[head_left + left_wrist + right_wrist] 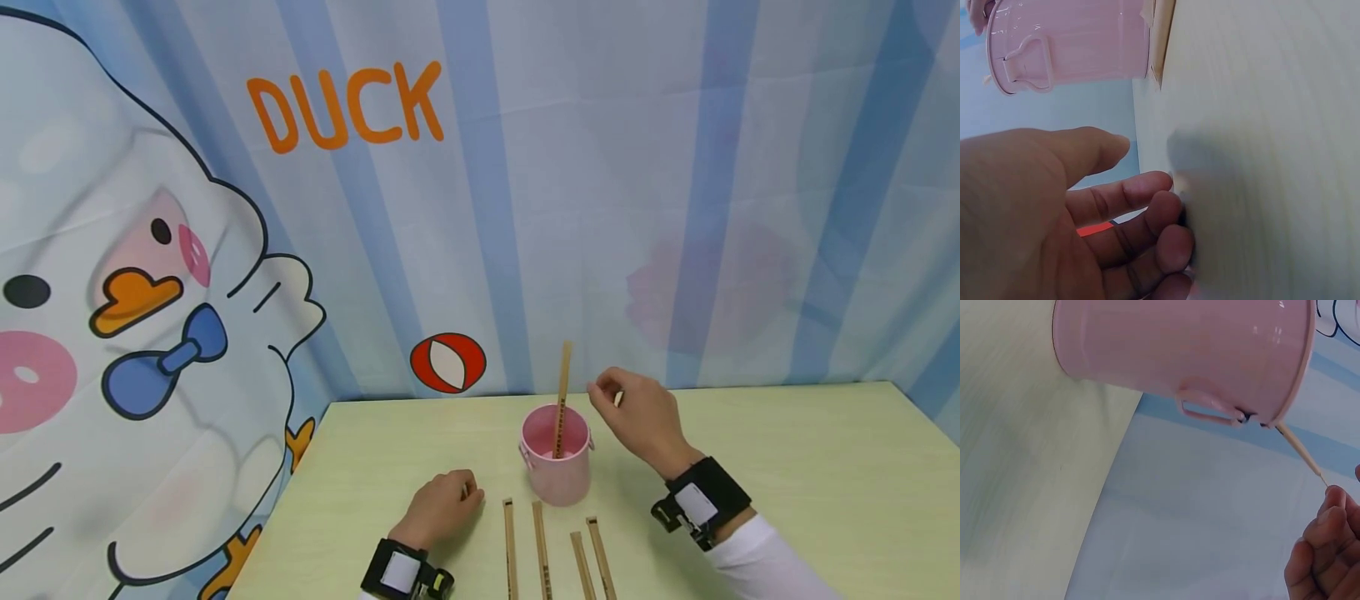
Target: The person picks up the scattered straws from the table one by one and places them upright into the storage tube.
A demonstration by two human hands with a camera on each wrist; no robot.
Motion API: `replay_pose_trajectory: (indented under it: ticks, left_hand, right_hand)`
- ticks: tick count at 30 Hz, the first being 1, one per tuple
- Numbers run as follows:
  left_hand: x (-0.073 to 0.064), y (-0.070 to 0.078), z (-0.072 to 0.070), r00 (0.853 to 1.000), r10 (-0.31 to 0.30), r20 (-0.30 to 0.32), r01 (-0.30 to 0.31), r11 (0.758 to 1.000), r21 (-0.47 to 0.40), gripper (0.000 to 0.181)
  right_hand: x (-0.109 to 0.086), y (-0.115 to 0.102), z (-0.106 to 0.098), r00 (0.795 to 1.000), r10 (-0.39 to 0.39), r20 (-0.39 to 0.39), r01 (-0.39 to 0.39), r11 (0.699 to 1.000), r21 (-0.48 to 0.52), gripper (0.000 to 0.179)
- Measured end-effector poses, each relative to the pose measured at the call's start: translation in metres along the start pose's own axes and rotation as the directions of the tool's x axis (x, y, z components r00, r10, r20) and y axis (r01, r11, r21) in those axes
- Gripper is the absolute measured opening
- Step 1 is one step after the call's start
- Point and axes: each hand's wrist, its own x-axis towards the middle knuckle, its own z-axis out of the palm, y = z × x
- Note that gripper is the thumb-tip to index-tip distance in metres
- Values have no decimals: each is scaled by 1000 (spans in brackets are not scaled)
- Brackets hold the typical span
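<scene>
A pink metal bucket [558, 482] stands on the pale green table [787, 475], with one wooden stick [562, 379] leaning upright inside it. My right hand [628, 410] hovers just right of the bucket's rim with fingers loosely curled, holding nothing; the stick's top is a little apart from it. In the right wrist view the bucket [1185, 344] fills the top, the stick [1300, 453] pokes out of it, and my fingers [1325, 550] sit near its tip. My left hand [446, 502] rests on the table left of the bucket, fingers loosely curled, empty [1116, 212].
Several more wooden sticks [511, 546] lie side by side on the table in front of the bucket, near the front edge. A cartoon duck backdrop [187, 275] hangs behind and to the left. The table's left edge runs close to my left hand.
</scene>
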Motion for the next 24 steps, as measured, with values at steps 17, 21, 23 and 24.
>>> replay_pose_trajectory:
  ticks: [17,21,23,24]
  left_hand:
    - [-3,3,-4,1000,5,6,-5,1000,0,17]
    - [-3,3,-4,1000,7,10,-7,1000,-7,17]
    - [-3,2,-4,1000,6,13,-6,1000,-10,17]
    - [-2,2,-3,1000,8,11,-8,1000,-10,17]
  right_hand:
    - [-56,45,-17,899,200,388,-156,977,-143,23]
    - [-68,54,-7,867,219,448,-166,974,-154,27]
    - [-72,57,-3,854,225,469,-169,973,-160,27]
    - [-74,58,-1,846,232,480,-174,971,-164,27]
